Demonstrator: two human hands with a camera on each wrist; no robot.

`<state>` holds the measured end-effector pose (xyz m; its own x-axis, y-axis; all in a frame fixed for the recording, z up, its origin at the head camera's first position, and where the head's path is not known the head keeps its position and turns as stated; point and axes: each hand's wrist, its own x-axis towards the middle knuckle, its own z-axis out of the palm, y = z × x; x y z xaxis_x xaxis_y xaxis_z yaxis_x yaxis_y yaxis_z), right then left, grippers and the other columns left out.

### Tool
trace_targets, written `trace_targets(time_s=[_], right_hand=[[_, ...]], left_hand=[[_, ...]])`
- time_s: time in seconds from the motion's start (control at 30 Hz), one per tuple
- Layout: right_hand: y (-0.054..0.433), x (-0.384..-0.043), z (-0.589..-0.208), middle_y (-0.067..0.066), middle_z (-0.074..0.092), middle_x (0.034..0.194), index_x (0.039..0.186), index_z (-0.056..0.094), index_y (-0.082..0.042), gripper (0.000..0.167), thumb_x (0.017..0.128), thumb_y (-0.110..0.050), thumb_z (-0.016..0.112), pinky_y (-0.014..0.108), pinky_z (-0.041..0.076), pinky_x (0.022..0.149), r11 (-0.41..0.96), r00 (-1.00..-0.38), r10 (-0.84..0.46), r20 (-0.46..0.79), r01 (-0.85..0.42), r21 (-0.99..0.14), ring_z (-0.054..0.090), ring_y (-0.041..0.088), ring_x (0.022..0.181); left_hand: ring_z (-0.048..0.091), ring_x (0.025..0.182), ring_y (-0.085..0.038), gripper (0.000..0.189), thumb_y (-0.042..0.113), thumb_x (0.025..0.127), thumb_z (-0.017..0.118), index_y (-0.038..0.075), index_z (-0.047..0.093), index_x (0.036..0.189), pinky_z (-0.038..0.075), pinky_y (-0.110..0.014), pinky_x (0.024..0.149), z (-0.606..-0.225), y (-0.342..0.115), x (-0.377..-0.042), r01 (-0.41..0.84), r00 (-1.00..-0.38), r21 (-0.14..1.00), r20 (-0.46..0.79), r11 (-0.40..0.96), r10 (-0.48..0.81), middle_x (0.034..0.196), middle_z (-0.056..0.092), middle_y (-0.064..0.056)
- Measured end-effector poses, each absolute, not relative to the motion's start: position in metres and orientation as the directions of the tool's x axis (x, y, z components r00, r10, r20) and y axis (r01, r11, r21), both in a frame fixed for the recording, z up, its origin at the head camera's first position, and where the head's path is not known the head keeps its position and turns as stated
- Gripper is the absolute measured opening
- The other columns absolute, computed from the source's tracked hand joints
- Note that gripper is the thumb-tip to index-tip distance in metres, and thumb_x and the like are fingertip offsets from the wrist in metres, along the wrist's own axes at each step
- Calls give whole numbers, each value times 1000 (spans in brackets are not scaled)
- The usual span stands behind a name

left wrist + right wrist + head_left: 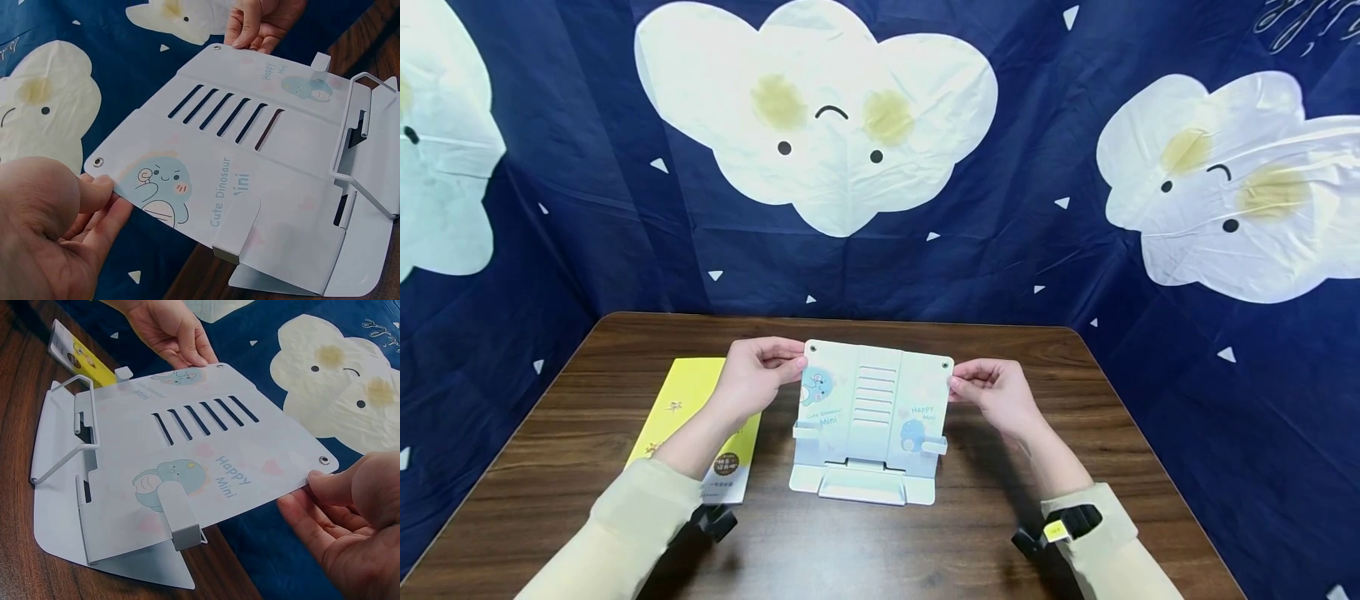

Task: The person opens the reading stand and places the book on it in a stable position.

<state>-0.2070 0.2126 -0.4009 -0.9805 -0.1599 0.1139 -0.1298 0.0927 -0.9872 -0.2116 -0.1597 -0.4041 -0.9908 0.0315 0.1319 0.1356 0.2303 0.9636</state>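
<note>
A white book stand [876,437] is over the middle of the tabletop [865,550], about midway between its left and right edges. Its slotted panel slopes up toward the back edge, while the base plate [56,519] lies low, on the near side. The left hand's grip pinches the panel's upper left corner: the left hand [748,379] has its thumb on the front face and fingers behind. The right hand [1000,400] pinches the opposite side just below the upper right corner in the same way, thumb in front, fingers underneath. Blue dinosaurs and the words "Cute Dinosaur Mini" and "Happy Mini" decorate the panel. A white clip [237,231] stands out at its left side, another clip [177,515] at its right, and a wire loop [95,419] spans the lower part.

A yellow book [688,400] lies between the stand and the tabletop's left edge, partly hidden by the left forearm [688,446]. A dark blue cloth [1037,125] printed with white clouds hangs beyond the back edge. Pale sleeves [647,517] cover the arms below both wrists.
</note>
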Motion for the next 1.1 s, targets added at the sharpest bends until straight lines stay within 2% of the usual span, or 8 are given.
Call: trace_targets(time_s=[0.23,0.3,0.53,0.67,0.83,0.97,1.1], right_hand=[[212,-204,-397,23,74,94,105,71,17,11,94,13,72,40,65,77,114,-980,-156,121,-139,-984,75,41,85],[212,-203,-397,24,74,94,104,72,17,11,94,12,72,38,65,76,116,-980,-159,124,-143,-983,75,40,84],[213,-201,-397,26,74,95,103,71,17,10,94,12,72,38,65,76,118,-977,-164,138,-159,-980,75,22,77],[213,-199,-397,25,74,94,103,71,17,10,94,12,72,38,65,76,119,-974,-170,147,-168,-979,75,22,77],[212,-196,-395,24,74,93,102,72,16,9,94,12,73,38,65,75,133,-971,-177,161,-186,-973,76,30,80],[213,-195,-395,24,74,93,102,72,16,9,94,12,73,40,65,76,133,-967,-185,174,-200,-971,76,31,79],[214,-196,-396,24,74,92,101,71,17,9,93,13,73,42,65,76,124,-965,-188,184,-209,-970,76,27,78]], left_hand=[[75,92,-21,22,4,97,78,-4,75,118,62,-26,80,-403,-160,-208,151,-989,961,148,234,31,106,77,-18],[75,92,-20,22,4,97,78,-4,75,117,62,-27,80,-403,-160,-207,153,-988,959,149,237,33,106,77,-17],[75,92,-22,21,4,97,78,-2,76,116,62,-27,80,-400,-161,-203,159,-987,956,154,246,40,105,77,-16],[75,93,-23,21,4,97,78,-3,76,116,62,-27,80,-401,-162,-202,176,-984,953,169,247,48,105,77,-16],[75,93,-23,20,9,97,79,0,77,116,62,-26,80,-400,-164,-200,204,-979,933,196,297,60,105,78,-12],[73,95,-20,20,16,96,82,7,79,114,61,-25,77,-398,-165,-201,286,-957,872,284,398,66,103,79,-5],[75,98,-19,25,17,93,85,9,80,117,63,-31,80,-392,-161,-202,399,-908,787,410,470,83,107,80,-3]])
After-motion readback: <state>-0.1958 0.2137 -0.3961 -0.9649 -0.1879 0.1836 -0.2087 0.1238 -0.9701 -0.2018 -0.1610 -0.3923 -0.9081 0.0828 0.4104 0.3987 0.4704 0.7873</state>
